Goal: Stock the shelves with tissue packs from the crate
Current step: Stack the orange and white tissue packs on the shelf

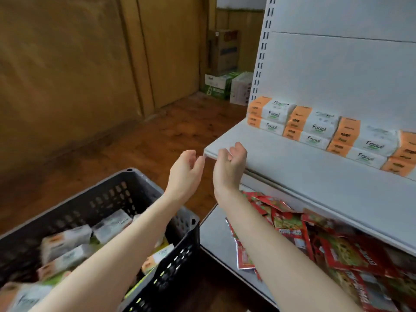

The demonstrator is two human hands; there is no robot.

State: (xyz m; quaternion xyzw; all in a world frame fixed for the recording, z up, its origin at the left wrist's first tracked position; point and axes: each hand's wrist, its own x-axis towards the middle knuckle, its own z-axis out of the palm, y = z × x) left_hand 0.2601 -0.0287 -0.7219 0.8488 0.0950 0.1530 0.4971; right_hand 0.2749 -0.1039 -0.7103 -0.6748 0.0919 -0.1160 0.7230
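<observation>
The left hand and right hand are hovering empty, fingers loosely curled, by the shelf front corner; tissue packs are lining its back edge.

**Orange, white and red in front of me**

The tissue packs on my shelf are white with orange ends. They have dark "Facial" lettering with a touch of green under it. The shelf itself is plain off-white, and its upright carries a double row of dark slots. My crate is black, with a grid of small openings in its walls. The loose packs in it show the same white and orange, some with green edges. On the grey lower shelf the packets are bright red with green and yellow print. The floor is reddish-brown wood, and the wall panels are a dull yellow-brown. Far back, a brown cardboard box stands over green-and-white cartons.
</observation>
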